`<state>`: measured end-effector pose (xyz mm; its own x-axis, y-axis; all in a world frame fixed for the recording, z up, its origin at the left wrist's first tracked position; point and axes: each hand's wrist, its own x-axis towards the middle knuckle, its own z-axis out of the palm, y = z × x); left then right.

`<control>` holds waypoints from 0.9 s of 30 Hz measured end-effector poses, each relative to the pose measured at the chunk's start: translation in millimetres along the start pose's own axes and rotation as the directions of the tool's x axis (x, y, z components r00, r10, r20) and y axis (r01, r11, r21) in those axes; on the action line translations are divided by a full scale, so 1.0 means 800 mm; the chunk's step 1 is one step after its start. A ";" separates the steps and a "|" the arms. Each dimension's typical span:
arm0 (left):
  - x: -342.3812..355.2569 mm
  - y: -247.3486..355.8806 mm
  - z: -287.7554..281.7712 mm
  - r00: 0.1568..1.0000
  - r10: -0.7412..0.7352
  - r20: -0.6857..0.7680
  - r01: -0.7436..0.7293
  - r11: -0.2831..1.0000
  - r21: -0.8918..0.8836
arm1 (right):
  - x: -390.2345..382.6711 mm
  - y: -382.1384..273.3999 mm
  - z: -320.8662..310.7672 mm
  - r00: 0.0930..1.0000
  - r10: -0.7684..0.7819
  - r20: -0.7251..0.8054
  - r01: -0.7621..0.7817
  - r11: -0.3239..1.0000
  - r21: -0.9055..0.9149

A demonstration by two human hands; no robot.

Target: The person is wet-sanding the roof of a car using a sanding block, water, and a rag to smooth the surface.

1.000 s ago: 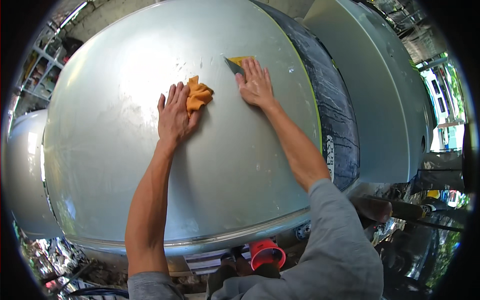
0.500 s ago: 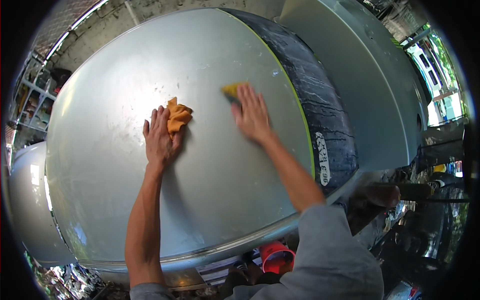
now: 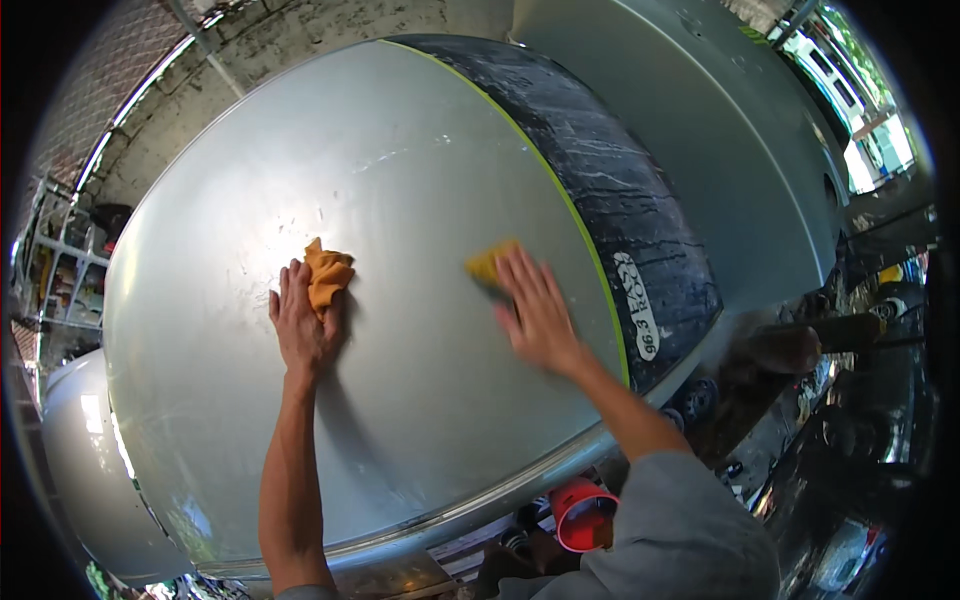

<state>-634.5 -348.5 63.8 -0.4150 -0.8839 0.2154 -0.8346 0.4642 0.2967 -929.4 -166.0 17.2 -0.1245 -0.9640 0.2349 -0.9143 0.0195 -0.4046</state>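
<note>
A large, smooth silver-grey vehicle roof (image 3: 420, 430) spreads under both my hands. On its left half lies my left hand (image 3: 303, 330), flat with its fingers pointing away from me. A crumpled orange cloth (image 3: 328, 272) is tucked between its fingers and thumb, touching the roof. Farther right, my right hand (image 3: 540, 305) presses a yellow and dark-grey pad (image 3: 488, 266) against the surface, fingers over its right part. That hand and pad are slightly blurred, and the pad's underside is hidden. Small pale scuffs and specks show on the roof beyond the hands.
Bright green tape (image 3: 590, 236) runs along the roof's right edge, beside a dark, streaked panel (image 3: 625, 190) with a white sticker (image 3: 637, 305). A red bucket (image 3: 583, 513) stands below the near edge. Another grey vehicle body (image 3: 700, 130) is at right; a metal rack (image 3: 70, 250) stands at left.
My right hand and the pad have slid back toward me along the roof. My left hand keeps nearly the same spot with the cloth. The whole view has shifted slightly.
</note>
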 end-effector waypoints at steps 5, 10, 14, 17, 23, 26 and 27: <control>-0.005 -0.001 0.005 1.000 0.030 -0.004 -0.030 0.999 0.030 | -0.047 0.042 -0.018 1.000 0.014 0.026 -0.014 1.000 0.001; 0.003 0.006 0.025 1.000 0.027 -0.004 -0.027 0.999 -0.019 | 0.075 0.135 -0.004 0.982 0.178 -0.061 -0.177 0.984 0.023; 0.002 -0.003 -0.003 0.999 0.038 -0.020 -0.036 0.998 0.060 | -0.093 0.070 -0.029 0.988 0.153 -0.029 -0.152 0.987 0.044; 0.006 0.007 0.010 1.000 0.026 -0.005 -0.025 0.999 0.043 | -0.019 0.114 -0.023 0.988 0.152 -0.026 -0.152 0.988 -0.002; 0.003 -0.015 0.001 0.999 0.050 -0.021 -0.049 0.997 0.055 | -0.034 0.102 -0.030 0.993 0.117 0.030 -0.118 0.993 0.030; 0.005 0.003 0.004 0.999 0.022 -0.042 -0.020 0.998 0.054 | -0.029 0.114 -0.030 0.997 0.076 0.023 -0.077 0.997 0.030; 0.004 0.003 0.007 1.000 0.015 -0.027 -0.014 0.999 0.038 | -0.006 0.122 -0.028 0.998 0.065 0.004 -0.065 0.998 0.013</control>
<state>-640.2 -350.3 60.2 -0.4176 -0.8751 0.2445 -0.8419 0.4739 0.2581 -1026.4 -153.5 -3.9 -0.1819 -0.9618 0.2043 -0.8990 0.0786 -0.4308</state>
